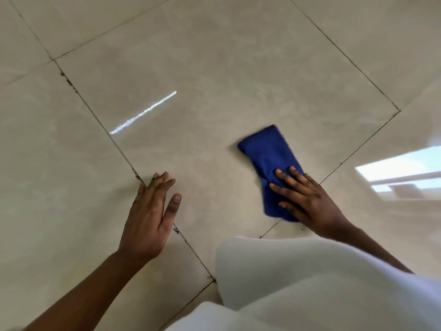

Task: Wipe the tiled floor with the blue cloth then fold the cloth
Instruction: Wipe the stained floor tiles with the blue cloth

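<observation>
The tiled floor (214, 56) fills nearly the whole view: large, pale beige, glossy squares with a faint marbled cloud in them, divided by thin dark grout lines (95, 115) that look grimy in spots, and shiny enough to carry a streak of lamp glare and a window's reflection toward the right edge. At the bottom right a white garment (310, 283), soft and matte, drapes over what is probably the person's knee, which suggests they are crouched or kneeling to reach the surface. The blue cloth (267, 151), a deep royal blue with a nappy, towel-like texture, lies flat on the big central tile near its right-hand corner, bunched into a long, rough rectangle rather than neatly folded; its blurred edges hint that it is sliding in a wiping stroke, so the folding step appears not yet begun. The right hand (307, 201) presses on the cloth's near end, fingers spread flat, its grip released, pushing down instead of pinching, likely to keep broad contact. The left hand (148, 218) rests open on bare tile over a grout line, grasping nothing, apparently bracing body weight.
</observation>
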